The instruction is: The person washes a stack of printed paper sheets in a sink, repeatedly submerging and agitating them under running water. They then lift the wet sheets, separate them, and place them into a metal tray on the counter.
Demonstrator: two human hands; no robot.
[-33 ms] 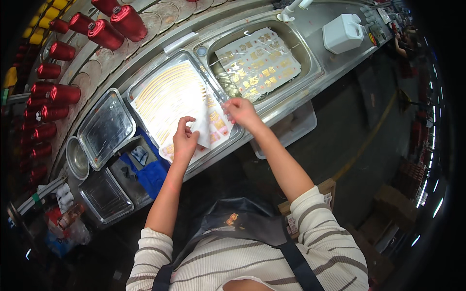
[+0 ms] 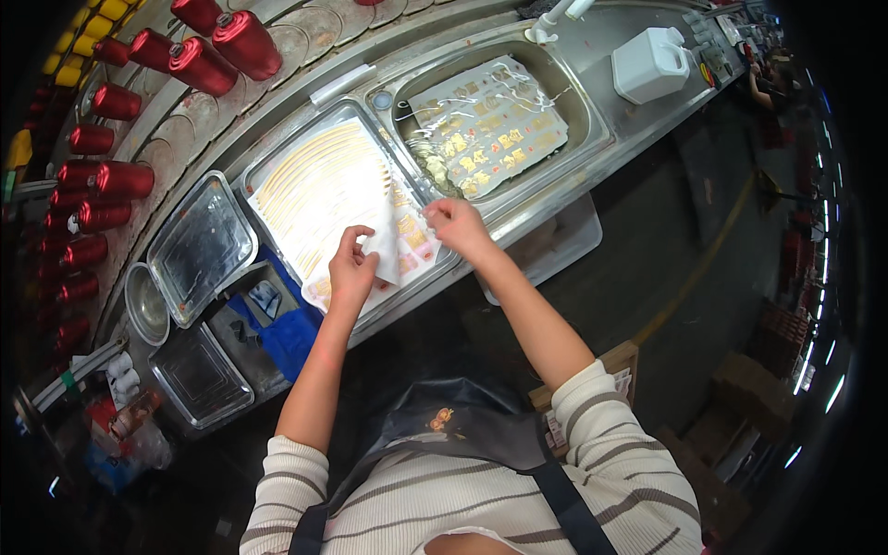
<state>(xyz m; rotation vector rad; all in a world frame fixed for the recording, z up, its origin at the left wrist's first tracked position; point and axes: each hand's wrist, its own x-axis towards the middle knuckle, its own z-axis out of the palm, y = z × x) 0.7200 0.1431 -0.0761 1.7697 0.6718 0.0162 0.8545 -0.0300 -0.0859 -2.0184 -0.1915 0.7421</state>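
Steel counter (image 2: 597,51), jug (image 2: 650,67) beyond sink (image 2: 594,120); left hand (image 2: 355,264) at curled sheet (image 2: 381,231), grip unclear; right hand (image 2: 458,227) bunched.

Metal counter (image 2: 597,42), white jug (image 2: 647,69) at far right, paper-covered tray (image 2: 377,129) in the middle, metal trays (image 2: 202,372) and round bowl (image 2: 139,294) at left

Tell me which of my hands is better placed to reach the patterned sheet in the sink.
Probably your right hand: it is beside the near edge of the sink, closer to the patterned sheet there. Your left hand is farther off, at the curled-back part of the striped sheet.
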